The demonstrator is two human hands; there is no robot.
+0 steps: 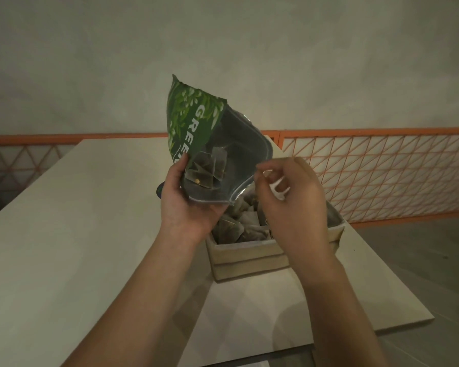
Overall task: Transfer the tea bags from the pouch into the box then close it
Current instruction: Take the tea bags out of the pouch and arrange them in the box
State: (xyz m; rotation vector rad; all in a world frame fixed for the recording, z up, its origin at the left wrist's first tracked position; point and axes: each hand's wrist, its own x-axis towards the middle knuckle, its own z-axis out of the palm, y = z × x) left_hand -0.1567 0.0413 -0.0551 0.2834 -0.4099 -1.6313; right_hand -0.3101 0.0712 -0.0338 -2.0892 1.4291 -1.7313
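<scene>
One pale table [64,247] fills most of what I see, running back to a plain wall [223,49] with an orange lattice railing [382,168] along its far side. On the table, toward its right edge, sits the beige box [247,256], open at the top and already holding a heap of tea bags [245,223] that reaches close to its rim. Above the box I hold the green pouch [196,120], tipped so that its open mouth faces down and toward me, right over the box; the silvery lining shows inside, and several tea bags in the pouch [210,165] lie bunched near the mouth on the left side. My left hand [186,205] grips the pouch at the lower left of its mouth, palm under it, thumb up along the printed front. My right hand [289,197] hangs just beside the right corner of the mouth, above the box, its fingers curled and the fingertips [261,173] drawn together in a pinch; something small and pale shows between them, but I cannot tell what it is.
</scene>
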